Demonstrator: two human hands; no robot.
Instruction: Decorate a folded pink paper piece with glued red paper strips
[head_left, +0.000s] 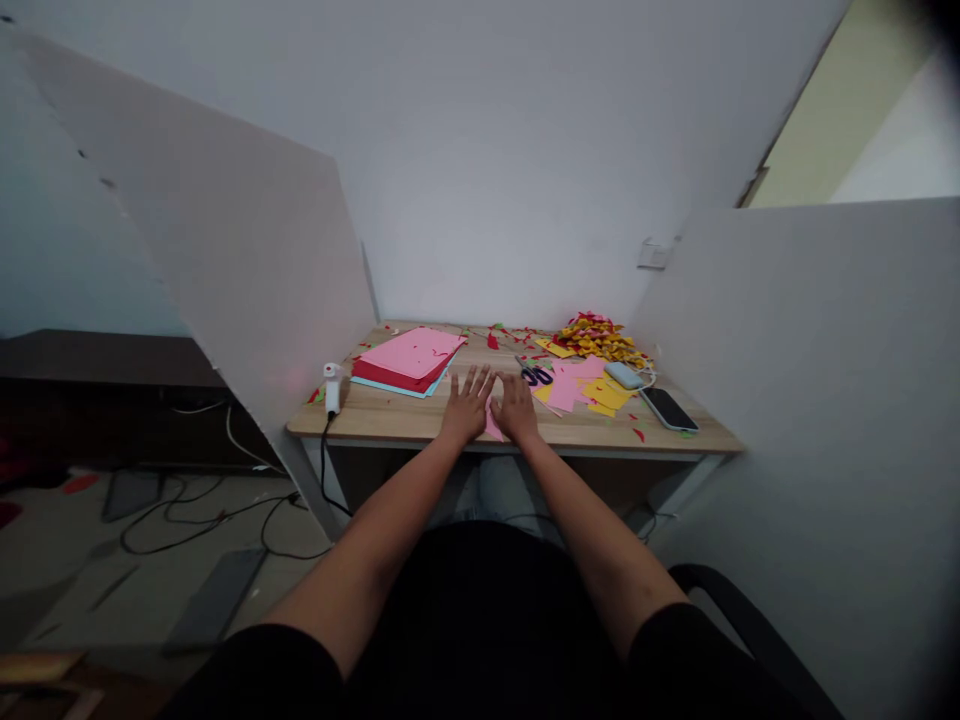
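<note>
A small piece of pink paper (493, 422) lies at the table's front edge, mostly covered by my hands. My left hand (466, 408) rests flat over its left side, fingers stretched out and slightly spread. From the right, my right hand (516, 410) lies on the paper with its fingers extended and its thumb toward the left hand. The fingertips of both hands come close together. Just beyond the right hand are dark-handled scissors (535, 376), beside loose pink paper pieces (567, 384) and yellow paper pieces (609, 396).
Pink, red and light-blue sheets (412, 352) are stacked at left, near a white corded device (332, 390). A heap of folded yellow and red paper (600, 340) sits at back right. A phone (669, 409) and pale-blue block (624, 376) lie right. White partitions (825, 380) flank the table.
</note>
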